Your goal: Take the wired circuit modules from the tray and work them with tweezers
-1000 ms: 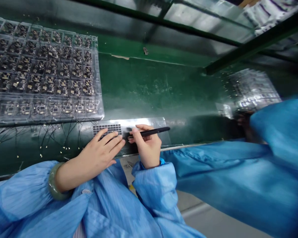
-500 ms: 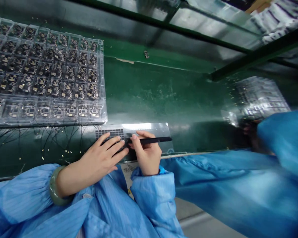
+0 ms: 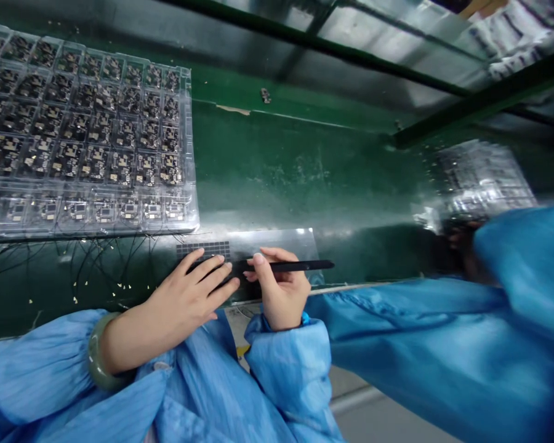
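My left hand [image 3: 189,289] lies with its fingers spread over the lower part of a clear sheet [image 3: 277,239] that bears a grid of small black pieces [image 3: 212,247]. Part of the grid is hidden under those fingers. To the right, my right hand [image 3: 281,286] is closed round a slim black tool [image 3: 305,266], which points left toward the fingertips of my left hand. The tool's left tip is too dark to make out against the bench.
A clear tray [image 3: 191,154] of small circuit boards stands at the left, with thin black wires [image 3: 124,249] along its front. A small part [image 3: 265,95] lies at the back. At right, a co-worker's blue sleeve [image 3: 530,252] is near another tray [image 3: 489,178].
My right hand has moved slightly right and down with the black tool, away from my left hand. My left hand has hardly moved.
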Demonstrator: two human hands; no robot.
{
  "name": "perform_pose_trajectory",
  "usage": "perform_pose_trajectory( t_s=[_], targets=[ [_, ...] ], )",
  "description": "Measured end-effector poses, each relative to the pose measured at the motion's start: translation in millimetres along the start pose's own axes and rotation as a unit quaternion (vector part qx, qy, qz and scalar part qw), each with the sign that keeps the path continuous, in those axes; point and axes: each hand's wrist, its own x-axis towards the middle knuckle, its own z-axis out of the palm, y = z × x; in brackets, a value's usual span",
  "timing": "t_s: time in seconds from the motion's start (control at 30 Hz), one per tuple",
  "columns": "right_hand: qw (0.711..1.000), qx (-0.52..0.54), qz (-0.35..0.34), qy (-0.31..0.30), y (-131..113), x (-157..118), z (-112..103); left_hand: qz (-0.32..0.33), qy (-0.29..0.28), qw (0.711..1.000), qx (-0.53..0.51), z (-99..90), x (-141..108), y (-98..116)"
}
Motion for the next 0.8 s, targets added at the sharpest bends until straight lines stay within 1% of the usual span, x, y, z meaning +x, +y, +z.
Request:
perform_pose_trajectory(
  t_s=[0.07,0.23,0.4,0.47,0.5,0.57,0.6,0.63,0.7,0.73,0.8],
  targets=[
    [1.000,0.000,-0.006,0.003,0.6,0.5,-0.5,0.000,0.000,1.000,0.001,-0.5,-0.2,0.0],
    [0.999,-0.029,-0.018,-0.031,6.1,0.8,0.4,-0.001,-0.001,1.000,0.000,-1.2,-1.0,-0.3],
    [0.999,-0.024,-0.007,-0.036,6.0,1.8,0.1,0.001,0.005,1.000,-0.011,1.3,-1.3,0.0],
    [0.999,0.027,0.027,-0.028,1.1,3.5,-4.4,-0.002,0.008,1.000,-0.016,1.2,-1.0,0.3],
    [0.995,0.076,0.054,-0.023,-2.4,4.5,-7.9,-0.005,0.006,1.000,-0.019,0.4,-0.9,0.5],
    [0.975,0.192,0.110,-0.008,-10.0,6.6,-15.8,-0.007,0.001,1.000,-0.027,-3.0,-1.0,0.5],
    [0.963,0.240,0.125,0.005,-13.3,7.8,-19.3,-0.007,-0.001,1.000,-0.030,-5.5,-1.4,0.4],
    [0.954,0.268,0.129,0.023,-15.8,9.3,-21.8,-0.002,0.000,0.999,-0.034,-8.3,-2.2,0.0],
    [0.953,0.277,0.111,0.059,-17.7,13.0,-22.3,0.005,0.007,0.999,-0.039,-14.0,-4.5,-1.2],
    [0.955,0.271,0.100,0.067,-17.2,14.9,-19.7,0.006,0.013,0.999,-0.041,-16.5,-6.1,-2.1],
    [0.961,0.256,0.084,0.060,-15.0,17.7,-9.6,0.009,0.034,0.998,-0.050,-20.3,-9.7,-4.9]
  ],
)
